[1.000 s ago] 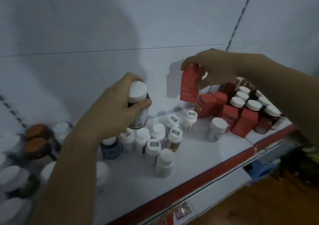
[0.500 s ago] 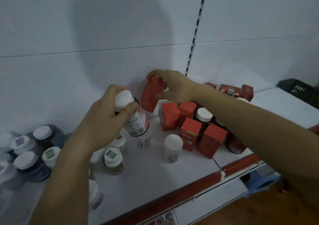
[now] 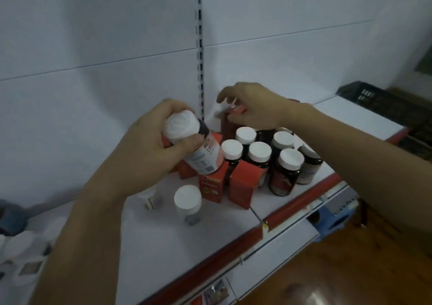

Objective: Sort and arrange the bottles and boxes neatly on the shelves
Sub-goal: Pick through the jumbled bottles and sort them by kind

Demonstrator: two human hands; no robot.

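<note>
The left hand [image 3: 149, 145] clenches a white-capped bottle [image 3: 201, 155] round its cap and neck, tilted, near the frame's centre. Up and right of it, the right hand [image 3: 254, 108] arches over a red box [image 3: 228, 124] standing against the back wall; whether it pinches the box I cannot tell. Below them, dark bottles [image 3: 289, 164] and front boxes [image 3: 243, 183] crowd the white shelf [image 3: 187, 246].

White panelled back wall [image 3: 93, 35] with a slotted upright [image 3: 199, 47]; brown wooden floor [image 3: 350, 269] below, dim light

Two hands [image 3: 149, 145] [image 3: 254, 108], four-plus boxes [image 3: 243, 183], nine-plus bottles [image 3: 286, 173]
</note>
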